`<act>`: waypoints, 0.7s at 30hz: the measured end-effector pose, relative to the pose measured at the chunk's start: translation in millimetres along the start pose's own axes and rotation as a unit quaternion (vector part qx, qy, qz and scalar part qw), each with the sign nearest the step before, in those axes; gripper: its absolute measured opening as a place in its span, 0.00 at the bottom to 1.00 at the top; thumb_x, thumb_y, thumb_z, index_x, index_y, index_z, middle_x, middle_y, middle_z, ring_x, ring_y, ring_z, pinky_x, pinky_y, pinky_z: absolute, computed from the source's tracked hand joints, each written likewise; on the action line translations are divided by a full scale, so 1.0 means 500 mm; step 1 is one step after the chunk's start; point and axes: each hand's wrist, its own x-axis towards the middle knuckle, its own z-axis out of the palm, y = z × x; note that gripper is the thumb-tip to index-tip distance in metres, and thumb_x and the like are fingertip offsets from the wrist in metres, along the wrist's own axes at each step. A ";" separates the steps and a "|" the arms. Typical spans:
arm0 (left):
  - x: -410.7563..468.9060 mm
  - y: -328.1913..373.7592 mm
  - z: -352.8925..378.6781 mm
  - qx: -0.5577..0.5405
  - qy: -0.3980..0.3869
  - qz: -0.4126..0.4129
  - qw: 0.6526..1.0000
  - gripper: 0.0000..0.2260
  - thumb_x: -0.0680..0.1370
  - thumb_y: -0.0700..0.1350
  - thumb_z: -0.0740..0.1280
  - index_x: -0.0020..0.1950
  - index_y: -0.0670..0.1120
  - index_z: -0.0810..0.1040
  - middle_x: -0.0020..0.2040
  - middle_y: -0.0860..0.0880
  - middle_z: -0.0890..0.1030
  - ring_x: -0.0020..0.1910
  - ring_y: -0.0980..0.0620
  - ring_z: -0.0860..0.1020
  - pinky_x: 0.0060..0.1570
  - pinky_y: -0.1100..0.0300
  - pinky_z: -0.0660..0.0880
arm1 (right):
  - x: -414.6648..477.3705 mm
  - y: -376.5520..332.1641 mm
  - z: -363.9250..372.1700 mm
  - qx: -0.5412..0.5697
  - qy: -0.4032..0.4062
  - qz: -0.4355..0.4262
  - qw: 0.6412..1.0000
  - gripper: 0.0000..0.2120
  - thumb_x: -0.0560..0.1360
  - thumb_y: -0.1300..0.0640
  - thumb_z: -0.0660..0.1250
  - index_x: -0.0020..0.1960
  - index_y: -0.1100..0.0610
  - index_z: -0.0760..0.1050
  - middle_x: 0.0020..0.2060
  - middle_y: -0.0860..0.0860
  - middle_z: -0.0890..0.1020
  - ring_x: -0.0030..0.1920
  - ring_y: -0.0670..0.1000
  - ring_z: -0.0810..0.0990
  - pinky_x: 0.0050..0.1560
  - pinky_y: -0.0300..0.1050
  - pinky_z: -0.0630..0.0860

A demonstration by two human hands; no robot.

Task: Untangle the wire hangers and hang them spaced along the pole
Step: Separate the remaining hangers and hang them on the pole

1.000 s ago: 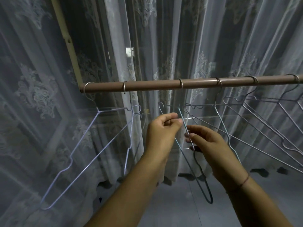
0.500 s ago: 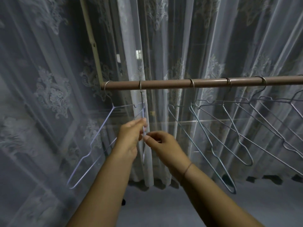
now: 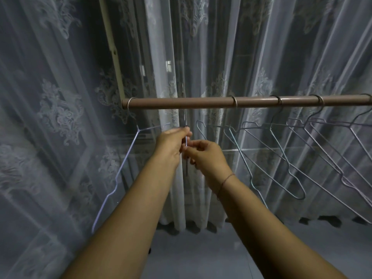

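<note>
Left hand [image 3: 171, 146] and right hand [image 3: 207, 158] both pinch one wire hanger [image 3: 186, 140], edge-on, long axis vertical. Pole [image 3: 201, 103] directly above; left hand nearer. Can't tell if I've got the hook seated.

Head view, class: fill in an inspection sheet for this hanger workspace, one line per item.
Surface: no table; grey floor below.
Job's things: brown pole; left-end hanger hooked on it; held hanger edge-on below the pole, its hook unclear; right hangers hooked on, frames overlapping.
Clutter: nothing seen.
Grippers: left hand and right hand both pinch the held hanger with curled fingers.
Cables: nothing seen.
Surroundings: sheer lace curtains behind the pole.
</note>
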 end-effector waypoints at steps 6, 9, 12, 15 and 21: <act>-0.011 -0.071 -0.055 0.088 -0.010 -0.007 0.996 0.05 0.76 0.38 0.66 0.49 0.41 0.81 0.34 0.49 0.78 0.30 0.57 0.71 0.28 0.69 0.67 | -0.016 0.052 -0.033 -0.006 0.027 0.058 0.998 0.08 0.76 0.60 0.62 0.53 0.60 0.76 0.38 0.52 0.79 0.34 0.43 0.75 0.32 0.30 0.71; -0.034 -0.114 -0.100 0.162 -0.036 0.008 0.986 0.10 0.77 0.36 0.64 0.55 0.37 0.80 0.39 0.49 0.81 0.34 0.61 0.75 0.35 0.73 0.72 | -0.026 0.084 -0.051 -0.021 0.051 0.065 0.996 0.09 0.75 0.60 0.63 0.55 0.56 0.76 0.46 0.50 0.79 0.44 0.45 0.77 0.41 0.34 0.73; -0.051 -0.145 -0.142 0.233 -0.067 0.018 0.970 0.10 0.78 0.37 0.64 0.56 0.40 0.81 0.52 0.47 0.82 0.46 0.58 0.77 0.50 0.68 0.72 | -0.028 0.120 -0.062 -0.106 0.052 0.039 0.992 0.14 0.75 0.60 0.64 0.60 0.56 0.74 0.54 0.52 0.78 0.52 0.47 0.77 0.54 0.41 0.76; -0.061 -0.161 -0.170 0.280 -0.100 0.017 0.955 0.08 0.78 0.40 0.64 0.51 0.46 0.83 0.51 0.52 0.82 0.53 0.58 0.77 0.57 0.65 0.70 | -0.029 0.145 -0.072 -0.213 0.050 -0.017 0.976 0.15 0.74 0.59 0.65 0.60 0.55 0.75 0.56 0.53 0.76 0.55 0.49 0.76 0.63 0.49 0.73; -0.075 -0.167 -0.183 0.314 -0.141 0.024 0.938 0.09 0.79 0.42 0.63 0.50 0.50 0.82 0.55 0.52 0.82 0.60 0.55 0.75 0.58 0.61 0.66 | -0.050 0.156 -0.100 -0.359 -0.015 -0.029 0.933 0.14 0.74 0.52 0.64 0.60 0.50 0.76 0.58 0.49 0.79 0.61 0.50 0.74 0.64 0.54 0.72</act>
